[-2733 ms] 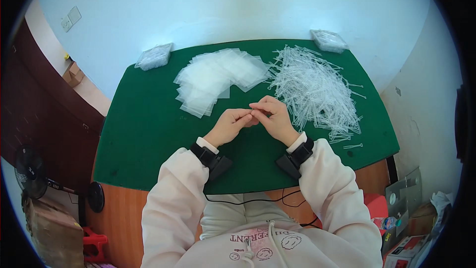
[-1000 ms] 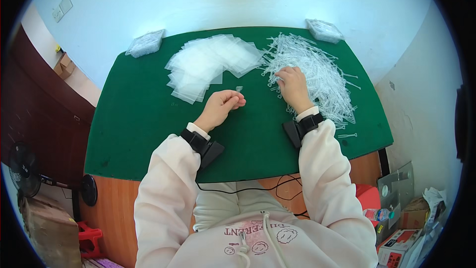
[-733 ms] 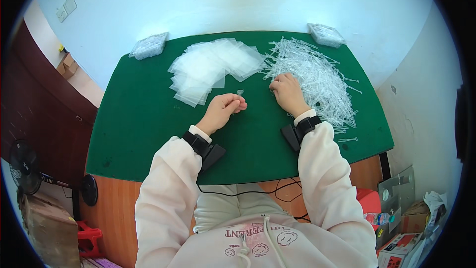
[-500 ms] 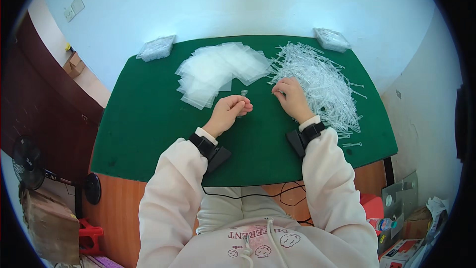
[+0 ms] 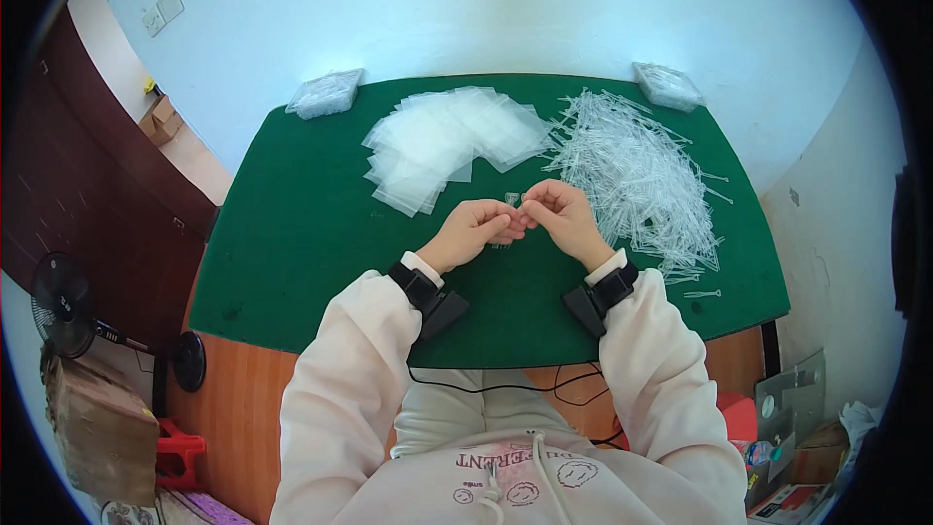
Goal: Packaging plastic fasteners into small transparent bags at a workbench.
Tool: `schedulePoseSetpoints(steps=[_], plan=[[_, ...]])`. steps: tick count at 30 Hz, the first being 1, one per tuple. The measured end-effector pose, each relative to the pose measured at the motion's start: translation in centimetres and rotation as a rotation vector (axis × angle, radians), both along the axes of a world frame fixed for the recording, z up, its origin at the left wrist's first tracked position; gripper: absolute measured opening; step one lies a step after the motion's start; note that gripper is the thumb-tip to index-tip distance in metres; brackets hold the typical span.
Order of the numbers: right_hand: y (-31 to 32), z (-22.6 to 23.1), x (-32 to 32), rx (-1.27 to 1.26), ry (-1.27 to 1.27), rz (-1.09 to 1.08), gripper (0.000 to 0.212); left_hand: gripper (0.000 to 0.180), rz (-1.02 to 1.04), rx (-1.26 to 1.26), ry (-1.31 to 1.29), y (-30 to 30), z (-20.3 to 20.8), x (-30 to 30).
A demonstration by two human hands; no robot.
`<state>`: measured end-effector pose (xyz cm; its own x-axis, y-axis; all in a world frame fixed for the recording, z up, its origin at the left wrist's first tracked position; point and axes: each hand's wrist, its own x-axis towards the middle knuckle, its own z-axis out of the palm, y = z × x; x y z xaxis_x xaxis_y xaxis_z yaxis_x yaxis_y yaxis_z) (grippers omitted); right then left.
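Note:
Several small clear plastic forks (image 5: 511,198) stick out beyond the fingers of my left hand (image 5: 472,233), which is closed around them above the middle of the table. My right hand (image 5: 566,222) meets it fingertip to fingertip, thumb and forefinger pinched on what looks like one more clear fork, mostly hidden by the fingers. To the right, past my right hand, spreads a big loose heap of the same clear forks (image 5: 632,170). A fanned pile of flat, see-through plastic bags (image 5: 428,146) lies beyond my left hand.
The green-covered table (image 5: 292,262) backs onto a pale wall. Wrapped clear packs sit at its far left corner (image 5: 326,94) and far right corner (image 5: 669,87). One stray fork (image 5: 703,294) lies near the right edge. A black fan (image 5: 64,303) and a cardboard box (image 5: 102,428) stand at lower left.
My right hand has come away from the heap's edge, leftward and nearer, to touch my left hand's fingers. The whole view has shifted slightly.

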<state>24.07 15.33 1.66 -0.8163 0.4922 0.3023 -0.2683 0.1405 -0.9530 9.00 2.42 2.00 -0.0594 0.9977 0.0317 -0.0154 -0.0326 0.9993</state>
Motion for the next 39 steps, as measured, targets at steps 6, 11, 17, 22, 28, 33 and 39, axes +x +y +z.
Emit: schedulePoseSetpoints(steps=[6, 11, 17, 22, 28, 33, 39], plan=[[0.0, -0.2, 0.0, 0.085, -0.012, -0.045, 0.006, 0.026, -0.023, -0.016, 0.026, 0.0, -0.2, -0.1], [-0.1, -0.2, -0.1, 0.112, -0.03, -0.044, 0.006, 0.025, -0.053, 0.018, 0.036, 0.0, -0.2, -0.2], [0.0, -0.5, -0.1, 0.141, -0.035, -0.037, 0.006, 0.023, -0.067, -0.006, 0.023, 0.1, -0.4, -0.1], [0.3, -0.1, 0.3, 0.173, -0.07, -0.033, 0.007, 0.022, -0.062, 0.035, 0.024, 0.2, -0.9, -0.2], [3.3, 0.6, 1.3, 0.758, -0.226, -0.647, 0.008, 0.021, 0.126, 0.168, 0.079, 0.4, -1.3, -1.0], [5.0, 0.2, 3.0, 1.029, -0.443, -0.835, 0.009, 0.021, 0.089, 0.057, 0.29, 0.4, -1.2, -0.9], [5.1, -0.5, 3.0, 1.112, -0.538, -0.738, 0.006, 0.021, 0.095, 0.063, 0.255, 0.3, -1.2, -0.9]])
